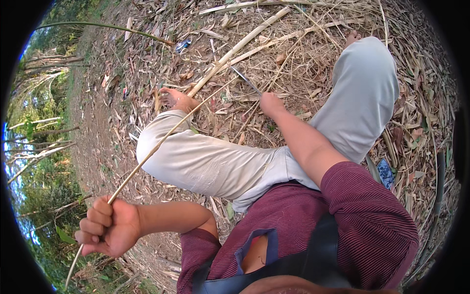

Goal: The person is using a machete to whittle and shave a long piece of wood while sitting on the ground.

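My left hand [110, 228] is closed in a fist around a long, thin pale stick [166, 137], out to the left. From the fist the stick slants up across my left shin, and its other end hangs below the hand. My right hand [271, 104] is wrapped round the handle of a knife [247, 82], in front of me between my legs. The knife's narrow blade points up and left. The stick's far end lies close to the blade; whether they touch, I cannot tell. My fingers hide the knife's handle.
A thick pale pole [240, 44] lies on the ground beside my left foot [178, 101]. Dry leaves and split strips [293, 68] cover the ground. A blue patterned packet [385, 174] lies by my right thigh. A green stem [107, 25] arches at upper left, near trees.
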Available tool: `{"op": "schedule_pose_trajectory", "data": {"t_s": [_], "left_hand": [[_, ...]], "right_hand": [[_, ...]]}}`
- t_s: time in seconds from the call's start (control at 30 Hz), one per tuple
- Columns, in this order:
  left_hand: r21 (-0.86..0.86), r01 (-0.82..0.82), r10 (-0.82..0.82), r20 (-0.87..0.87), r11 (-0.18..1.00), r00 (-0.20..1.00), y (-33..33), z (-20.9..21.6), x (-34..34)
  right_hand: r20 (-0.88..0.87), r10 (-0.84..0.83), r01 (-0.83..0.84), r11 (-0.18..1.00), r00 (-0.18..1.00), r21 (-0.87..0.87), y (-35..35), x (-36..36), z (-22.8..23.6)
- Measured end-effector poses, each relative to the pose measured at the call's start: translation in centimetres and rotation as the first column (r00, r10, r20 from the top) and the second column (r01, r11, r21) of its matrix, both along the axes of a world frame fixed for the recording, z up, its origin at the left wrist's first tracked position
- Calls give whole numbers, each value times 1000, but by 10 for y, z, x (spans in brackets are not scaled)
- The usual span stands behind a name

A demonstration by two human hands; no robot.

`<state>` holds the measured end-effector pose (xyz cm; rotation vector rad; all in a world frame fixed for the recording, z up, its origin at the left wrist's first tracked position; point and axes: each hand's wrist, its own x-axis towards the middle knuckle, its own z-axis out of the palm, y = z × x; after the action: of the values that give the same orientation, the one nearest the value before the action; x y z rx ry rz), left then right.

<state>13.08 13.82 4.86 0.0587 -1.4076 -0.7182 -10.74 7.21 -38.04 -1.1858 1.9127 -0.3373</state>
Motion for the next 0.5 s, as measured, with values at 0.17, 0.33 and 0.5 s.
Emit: {"op": "schedule_pose_trajectory", "data": {"t_s": [0.17,0.33,0.5], "left_hand": [[-290,15,-68,-175,957,982,59,60,49],[-430,-437,336,-293,790,895,55,111,42],[-271,-369,326,-190,889,926,4,82,68]], "right_hand": [[27,-123,122,992,992,29,11,-20,-14],[207,-176,184,983,962,-20,2,4,-5],[326,-292,355,923,899,-150,-4,22,5]]}}
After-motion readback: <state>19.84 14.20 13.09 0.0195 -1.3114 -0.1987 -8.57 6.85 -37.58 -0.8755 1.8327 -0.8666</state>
